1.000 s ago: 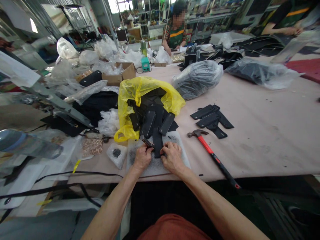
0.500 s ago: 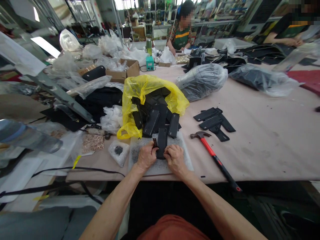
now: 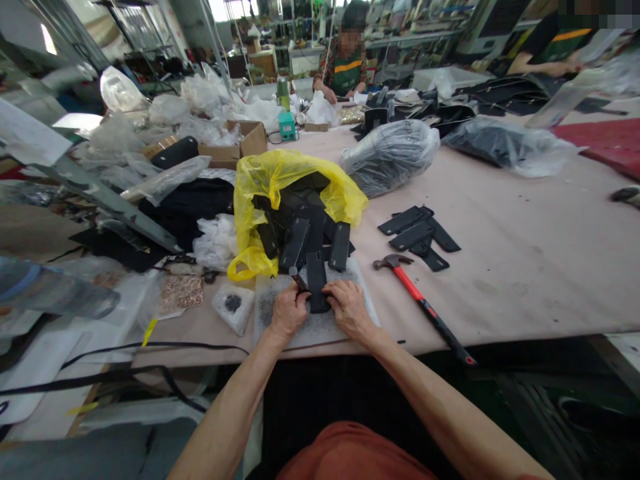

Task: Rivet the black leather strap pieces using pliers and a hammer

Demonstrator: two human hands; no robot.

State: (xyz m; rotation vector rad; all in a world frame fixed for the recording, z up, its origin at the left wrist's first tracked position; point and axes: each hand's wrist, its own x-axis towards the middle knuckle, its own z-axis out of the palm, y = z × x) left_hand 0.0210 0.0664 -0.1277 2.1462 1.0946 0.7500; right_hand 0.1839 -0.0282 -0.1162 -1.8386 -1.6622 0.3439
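Observation:
A black flat strap-like piece [image 3: 317, 283] lies on a speckled white slab [image 3: 267, 327] in front of me. My left hand [image 3: 290, 312] is closed around a short dark rod-like tool with a lighter metal end [image 3: 299, 280], its fingertips at the piece's left edge. The tool leans to the left. My right hand [image 3: 350, 308] is bent over the piece's right edge, thumb and fingertips pinching it near the lower end. Just beyond, similar black pieces [image 3: 296, 243] spill from a yellow plastic bag [image 3: 250, 190].
A claw hammer [image 3: 410, 287] with a red and black handle lies right of the slab, below several stacked black pieces [image 3: 417, 233]. Left are a small bag of black bits [image 3: 233, 307] and copper-coloured parts [image 3: 181, 293]. Two people [image 3: 345, 73] sit across the table.
The rod-like tool in my left hand has tipped further left. My right fingers have shifted up slightly along the piece's edge. The whole view has shifted a little.

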